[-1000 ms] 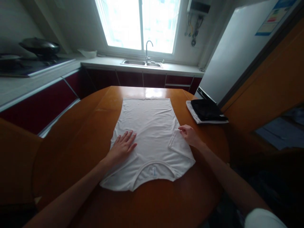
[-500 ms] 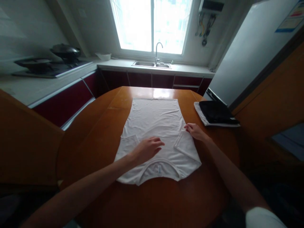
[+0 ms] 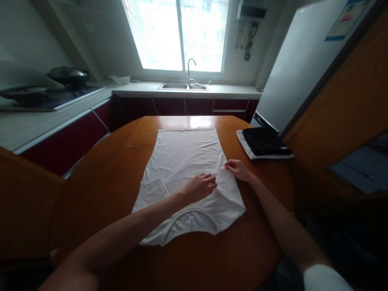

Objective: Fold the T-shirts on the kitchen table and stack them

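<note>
The shirt (image 3: 184,157) lies spread on the table (image 3: 100,173), and the step in hand looks like settling the turned-in sleeve (image 3: 229,186) by the right hand (image 3: 238,169), whose closed fingertips seem to pinch the shirt's side. The left hand (image 3: 200,188) is half curled over the shirt, its hold unclear; the next move likely calls for a light, matched grip from 2 hands

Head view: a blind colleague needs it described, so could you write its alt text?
A white shirt lies flat on a wooden table, sleeves folded inward, neckline nearest the camera; left hand over it, right hand at its edge. Black and white folded fabric lies to the right; a window beyond.
</note>
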A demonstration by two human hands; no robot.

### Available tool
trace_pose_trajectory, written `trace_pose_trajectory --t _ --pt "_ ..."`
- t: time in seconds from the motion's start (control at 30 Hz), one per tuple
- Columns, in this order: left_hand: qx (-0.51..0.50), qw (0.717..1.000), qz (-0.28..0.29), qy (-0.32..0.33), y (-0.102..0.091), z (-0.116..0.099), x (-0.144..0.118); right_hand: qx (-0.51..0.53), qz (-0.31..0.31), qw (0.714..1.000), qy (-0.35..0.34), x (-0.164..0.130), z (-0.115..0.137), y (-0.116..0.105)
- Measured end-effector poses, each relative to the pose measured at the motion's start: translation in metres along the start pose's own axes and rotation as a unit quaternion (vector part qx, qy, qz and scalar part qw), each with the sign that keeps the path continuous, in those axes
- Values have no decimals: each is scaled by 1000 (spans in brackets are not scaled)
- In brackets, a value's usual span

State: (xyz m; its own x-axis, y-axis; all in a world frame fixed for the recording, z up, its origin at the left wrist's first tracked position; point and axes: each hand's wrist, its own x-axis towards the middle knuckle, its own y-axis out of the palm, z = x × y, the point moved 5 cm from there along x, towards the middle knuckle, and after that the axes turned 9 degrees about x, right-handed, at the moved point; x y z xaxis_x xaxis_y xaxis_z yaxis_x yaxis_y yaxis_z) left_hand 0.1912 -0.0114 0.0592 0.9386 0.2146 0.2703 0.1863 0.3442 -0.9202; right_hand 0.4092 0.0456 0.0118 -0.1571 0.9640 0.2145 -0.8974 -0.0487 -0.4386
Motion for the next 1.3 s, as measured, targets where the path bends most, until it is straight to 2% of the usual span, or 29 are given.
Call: trace_pose_trajectory --t 0.07,0.13,0.3,0.37,0.43,0.5,0.57,0.67,0.8,0.9,1.0,1.07,1.13,1.23,1.3 --pt "26 999 -28 3 -9 1 -2 -18 17 1000 -15 -1 3 2" --pt "43 999 -31 10 -15 0 -5 -30 21 999 -24 -2 5 3" --pt "-18 999 19 24 -11 -1 -12 -95 10 995 -20 -3 10 7" --pt "-72 997 19 -22 -8 10 -13 -131 5 991 -18 -2 14 9" --pt "-121 986 6 -118 -5 30 -12 -164 5 986 -13 -1 18 11" --pt "-167 962 0 -215 5 52 -9 -180 11 984 -10 0 19 15" --pt "-222 937 5 -271 20 66 -1 -164 15 986 -15 2 19 18" --pt "-316 902 16 -293 49 73 21 -109 6 993 -38 4 18 19" --pt "-375 870 74 -310 79 69 46 -91 -27 995 -40 2 13 15" --pt "-348 874 87 -329 79 65 52 -163 -44 986 4 -1 8 13" --pt "-271 901 42 -336 60 56 50 -230 -38 972 24 -4 8 16" --pt "-194 933 1 -303 45 41 47 -257 -41 965 25 -5 10 18" --pt "-145 959 -13 -244 38 20 44 -281 -36 959 17 -6 12 20" --pt "-153 972 25 -176 45 -7 37 -306 -24 952 2 -7 12 22" --pt "-164 972 49 -161 50 -12 30 -306 -22 952 1 -8 11 21"
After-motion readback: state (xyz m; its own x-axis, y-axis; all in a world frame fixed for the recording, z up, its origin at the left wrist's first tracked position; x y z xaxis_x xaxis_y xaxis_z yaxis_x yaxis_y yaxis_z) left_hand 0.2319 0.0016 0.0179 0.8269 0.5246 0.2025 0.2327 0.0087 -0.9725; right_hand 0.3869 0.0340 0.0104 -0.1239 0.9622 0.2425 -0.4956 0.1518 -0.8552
